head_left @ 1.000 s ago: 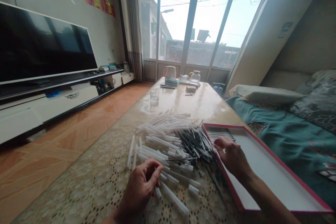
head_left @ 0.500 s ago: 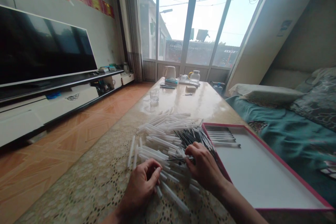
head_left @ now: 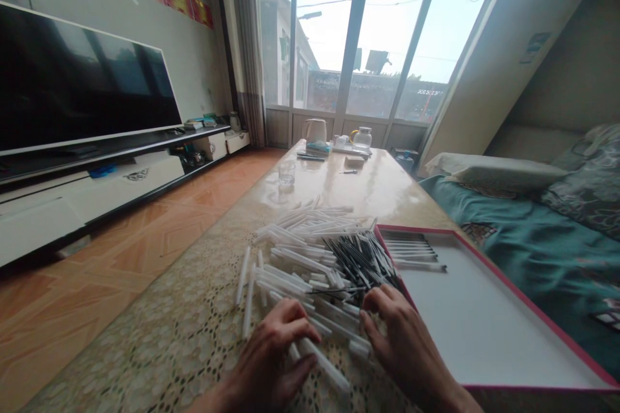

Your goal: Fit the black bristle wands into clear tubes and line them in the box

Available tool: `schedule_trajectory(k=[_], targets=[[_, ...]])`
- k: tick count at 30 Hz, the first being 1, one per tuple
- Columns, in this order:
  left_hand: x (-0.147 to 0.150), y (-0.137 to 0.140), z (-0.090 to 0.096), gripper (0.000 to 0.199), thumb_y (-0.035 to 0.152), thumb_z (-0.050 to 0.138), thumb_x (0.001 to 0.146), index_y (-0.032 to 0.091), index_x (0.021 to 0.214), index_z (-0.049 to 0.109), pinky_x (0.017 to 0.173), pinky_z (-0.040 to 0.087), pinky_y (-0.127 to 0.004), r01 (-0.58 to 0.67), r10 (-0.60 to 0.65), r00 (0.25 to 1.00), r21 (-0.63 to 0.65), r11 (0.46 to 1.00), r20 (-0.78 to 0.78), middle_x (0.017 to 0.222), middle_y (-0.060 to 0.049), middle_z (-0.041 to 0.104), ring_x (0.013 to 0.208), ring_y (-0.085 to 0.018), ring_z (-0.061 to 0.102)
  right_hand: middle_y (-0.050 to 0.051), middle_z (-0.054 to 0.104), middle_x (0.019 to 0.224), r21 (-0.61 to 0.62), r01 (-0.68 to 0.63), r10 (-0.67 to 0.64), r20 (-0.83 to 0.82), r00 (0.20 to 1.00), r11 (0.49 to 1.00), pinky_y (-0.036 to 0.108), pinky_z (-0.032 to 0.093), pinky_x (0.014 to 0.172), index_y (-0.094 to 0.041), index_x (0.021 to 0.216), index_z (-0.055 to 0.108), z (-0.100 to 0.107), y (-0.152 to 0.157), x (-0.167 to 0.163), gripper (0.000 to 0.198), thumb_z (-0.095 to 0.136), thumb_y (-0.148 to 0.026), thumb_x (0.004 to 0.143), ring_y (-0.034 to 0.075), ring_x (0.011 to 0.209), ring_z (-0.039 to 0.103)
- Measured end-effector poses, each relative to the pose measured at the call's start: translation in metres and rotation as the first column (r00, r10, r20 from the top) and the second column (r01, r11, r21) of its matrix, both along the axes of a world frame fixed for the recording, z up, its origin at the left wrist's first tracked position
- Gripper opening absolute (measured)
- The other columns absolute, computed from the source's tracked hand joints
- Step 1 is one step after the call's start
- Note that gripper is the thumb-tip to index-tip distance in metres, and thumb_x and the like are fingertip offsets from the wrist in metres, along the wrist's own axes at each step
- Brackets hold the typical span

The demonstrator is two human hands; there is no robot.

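Note:
My left hand [head_left: 277,352] is closed with thumb and fingers around one end of a translucent white plastic tube [head_left: 328,371], close to the tabletop. To the right, my right hand [head_left: 400,335] hovers at the near edge of the pile with its fingers curled together. Whatever it may hold is hidden by the fingers. Ahead of both hands lies a loose heap of white tubes [head_left: 295,258]. Thin dark sticks [head_left: 356,258] with pointed ends are heaped against the box edge, just beyond my right hand.
A shallow white box [head_left: 479,322] with a pink rim stands at the right, holding several filled tubes [head_left: 411,248] in a row. Farther along the patterned table are a drinking glass [head_left: 286,175], a glass pitcher [head_left: 361,138] and a small box [head_left: 355,161]. A sofa [head_left: 523,232] borders the right side.
My left hand has moved right and down onto the tube lying near me. My right hand has drawn back from the dark sticks toward the near right.

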State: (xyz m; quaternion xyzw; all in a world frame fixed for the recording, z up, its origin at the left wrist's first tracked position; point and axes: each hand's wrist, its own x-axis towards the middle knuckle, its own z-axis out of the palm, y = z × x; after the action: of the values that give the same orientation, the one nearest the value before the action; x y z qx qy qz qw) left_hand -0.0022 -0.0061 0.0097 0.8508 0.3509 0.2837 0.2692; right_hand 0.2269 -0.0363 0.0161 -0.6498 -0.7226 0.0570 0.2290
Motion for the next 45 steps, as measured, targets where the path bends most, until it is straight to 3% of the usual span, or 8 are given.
schedule_trajectory(k=[5, 11, 14, 19, 25, 30, 37, 45], targets=[[0.004, -0.004, -0.002, 0.018, 0.007, 0.058, 0.074, 0.023, 0.081, 0.063, 0.070, 0.049, -0.027, 0.098, -0.068, 0.985, 0.189, 0.977, -0.160, 0.086, -0.002, 0.060, 0.083, -0.018, 0.056, 0.005, 0.053, 0.084, 0.107, 0.088, -0.086, -0.021, 0.996, 0.990, 0.034, 0.043, 0.070, -0.020, 0.080, 0.052, -0.009, 0.012, 0.014, 0.015, 0.044, -0.008, 0.085, 0.022, 0.080, 0.052], [0.010, -0.001, -0.011, 0.017, 0.014, 0.051, 0.086, 0.022, 0.076, 0.062, 0.061, 0.050, -0.022, 0.047, -0.018, 0.996, 0.349, 0.936, -0.086, 0.079, -0.001, 0.058, 0.070, -0.013, 0.057, 0.008, 0.056, 0.090, 0.182, 0.101, -0.099, -0.020, 0.995, 0.978, 0.037, 0.045, 0.075, -0.018, 0.096, 0.055, -0.014, 0.020, 0.013, 0.013, 0.049, -0.013, 0.085, 0.025, 0.085, 0.053], [0.009, -0.001, -0.014, 0.018, 0.013, 0.048, 0.089, 0.023, 0.086, 0.063, 0.063, 0.052, -0.020, 0.018, -0.031, 0.999, 0.284, 0.959, 0.041, 0.090, -0.003, 0.062, 0.070, -0.011, 0.061, 0.009, 0.059, 0.091, 0.203, 0.095, -0.097, -0.003, 0.995, 0.974, 0.038, 0.045, 0.077, -0.017, 0.102, 0.056, -0.019, 0.024, 0.011, 0.017, 0.049, -0.016, 0.087, 0.026, 0.087, 0.055], [0.008, -0.002, -0.005, 0.022, 0.009, 0.051, 0.087, 0.024, 0.099, 0.062, 0.080, 0.053, -0.025, -0.041, 0.007, 0.959, 0.114, 0.993, 0.283, 0.100, -0.005, 0.066, 0.092, -0.016, 0.064, 0.008, 0.063, 0.085, 0.228, 0.116, -0.117, -0.009, 0.993, 0.967, 0.031, 0.046, 0.069, -0.017, 0.093, 0.059, -0.027, 0.029, 0.009, 0.017, 0.043, -0.016, 0.091, 0.022, 0.078, 0.059], [0.007, 0.006, 0.007, 0.008, 0.022, 0.058, 0.083, 0.018, 0.076, 0.062, 0.069, 0.053, -0.027, -0.159, 0.257, 0.877, -0.260, 0.952, 0.405, 0.085, -0.005, 0.063, 0.081, -0.018, 0.063, 0.007, 0.064, 0.079, 0.292, 0.230, -0.232, -0.029, 0.972, 0.928, 0.029, 0.043, 0.060, -0.018, 0.086, 0.059, -0.019, 0.020, 0.012, 0.021, 0.040, -0.024, 0.092, 0.021, 0.068, 0.061], [0.006, 0.013, -0.003, 0.006, 0.013, 0.057, 0.077, 0.019, 0.077, 0.058, 0.059, 0.050, -0.026, -0.240, 0.309, 0.899, -0.241, 0.940, 0.310, 0.078, -0.001, 0.060, 0.063, -0.015, 0.060, 0.002, 0.061, 0.069, 0.383, 0.327, -0.298, -0.134, 0.945, 0.864, 0.025, 0.040, 0.055, -0.020, 0.082, 0.058, -0.008, 0.003, 0.017, 0.019, 0.044, -0.032, 0.089, 0.016, 0.056, 0.057], [0.000, 0.009, 0.000, 0.018, 0.009, 0.054, 0.076, 0.020, 0.088, 0.061, 0.067, 0.050, -0.029, -0.302, 0.301, 0.951, 0.002, 0.953, 0.063, 0.089, -0.004, 0.060, 0.072, -0.017, 0.060, 0.001, 0.060, 0.067, 0.385, 0.309, -0.217, -0.265, 0.940, 0.870, 0.024, 0.043, 0.055, -0.019, 0.085, 0.059, -0.005, -0.004, 0.015, 0.019, 0.047, -0.033, 0.088, 0.014, 0.054, 0.056], [-0.008, 0.012, 0.005, 0.021, 0.008, 0.056, 0.073, 0.023, 0.086, 0.062, 0.082, 0.048, -0.036, -0.278, 0.289, 0.950, 0.101, 0.955, -0.116, 0.094, -0.005, 0.062, 0.092, -0.023, 0.059, 0.002, 0.062, 0.068, 0.348, 0.273, -0.141, -0.360, 0.922, 0.897, 0.023, 0.044, 0.052, -0.018, 0.083, 0.060, -0.002, -0.007, 0.014, 0.017, 0.050, -0.032, 0.087, 0.014, 0.055, 0.057]])
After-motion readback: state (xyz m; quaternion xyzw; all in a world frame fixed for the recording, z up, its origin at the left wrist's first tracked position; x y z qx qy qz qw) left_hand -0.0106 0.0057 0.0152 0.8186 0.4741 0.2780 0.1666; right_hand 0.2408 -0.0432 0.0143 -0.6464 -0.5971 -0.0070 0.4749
